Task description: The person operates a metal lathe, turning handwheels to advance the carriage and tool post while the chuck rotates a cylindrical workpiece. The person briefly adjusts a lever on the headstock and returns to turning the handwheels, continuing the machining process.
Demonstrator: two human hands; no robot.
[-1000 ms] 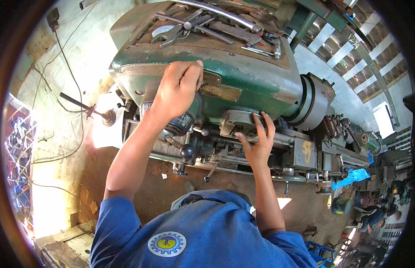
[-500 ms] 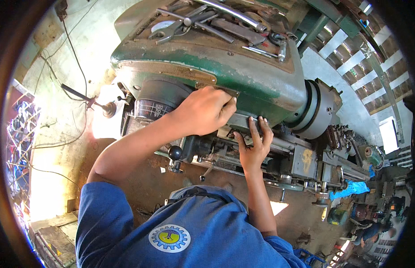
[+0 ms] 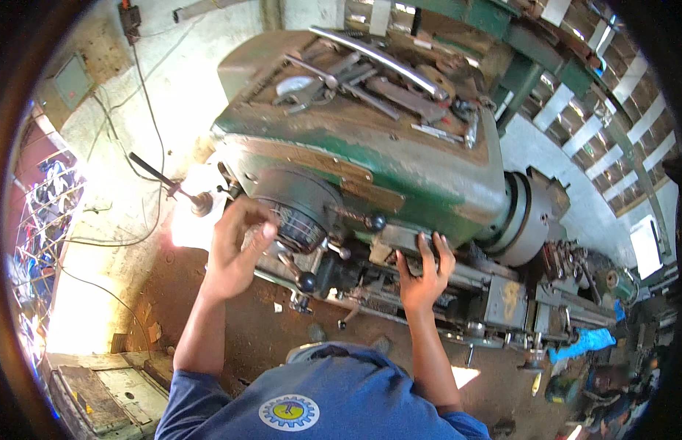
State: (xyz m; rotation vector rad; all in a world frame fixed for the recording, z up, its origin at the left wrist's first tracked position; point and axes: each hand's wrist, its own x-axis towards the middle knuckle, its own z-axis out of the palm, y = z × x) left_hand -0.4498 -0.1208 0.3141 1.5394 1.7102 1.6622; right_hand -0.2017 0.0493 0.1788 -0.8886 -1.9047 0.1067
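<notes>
A green metal lathe (image 3: pixel 429 187) with worn paint stands before me. My left hand (image 3: pixel 237 249) is at the left side of the black speed dial (image 3: pixel 301 224), its fingers bent and its thumb apart. Whether it touches the dial I cannot tell; nothing shows in its grasp. A lever with a black ball knob (image 3: pixel 375 221) sticks out right of the dial, and another black-knobbed lever (image 3: pixel 305 281) hangs below it. My right hand (image 3: pixel 427 277) has its fingers spread, the tips resting on a grey metal box (image 3: pixel 405 237) on the lathe's front.
Wrenches (image 3: pixel 312 89), a long metal bar (image 3: pixel 378 59) and other hand tools lie on the headstock top. The round chuck (image 3: pixel 528 220) is to the right, beyond it a blue cloth (image 3: pixel 583 343). Cables (image 3: pixel 147 103) hang along the left wall. A worn cabinet (image 3: pixel 110 396) stands at lower left.
My left hand has moved left and down from the black-knobbed lever area to the dial's left side, its fist loosened. My right hand stays on the grey box. The view has shifted.
</notes>
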